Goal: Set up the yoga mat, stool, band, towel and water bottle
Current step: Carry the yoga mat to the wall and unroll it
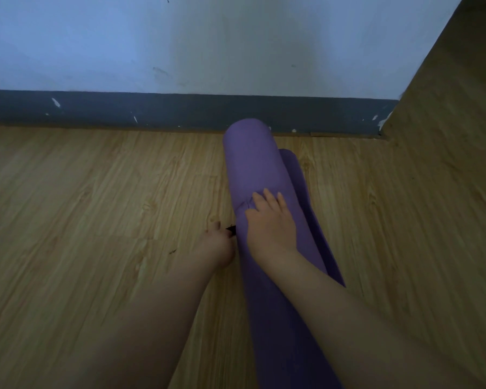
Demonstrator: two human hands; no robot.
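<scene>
A purple yoga mat [253,164] lies rolled on the wooden floor, its far end close to the wall. A loose flap of the mat [300,181] lies flat along the right side of the roll. My right hand [270,226] rests on top of the roll, its straight fingers pressing the surface into a small dent. My left hand [218,247] sits against the roll's left side, fingers curled, pinching a small black strap end [232,228]. The near end of the mat is hidden under my forearms. No stool, band, towel or bottle is in view.
A pale wall with a dark grey skirting board [152,110] runs across the back. A wood-panelled surface [446,136] rises at the right. Wooden floor [82,192] spreads to the left of the mat.
</scene>
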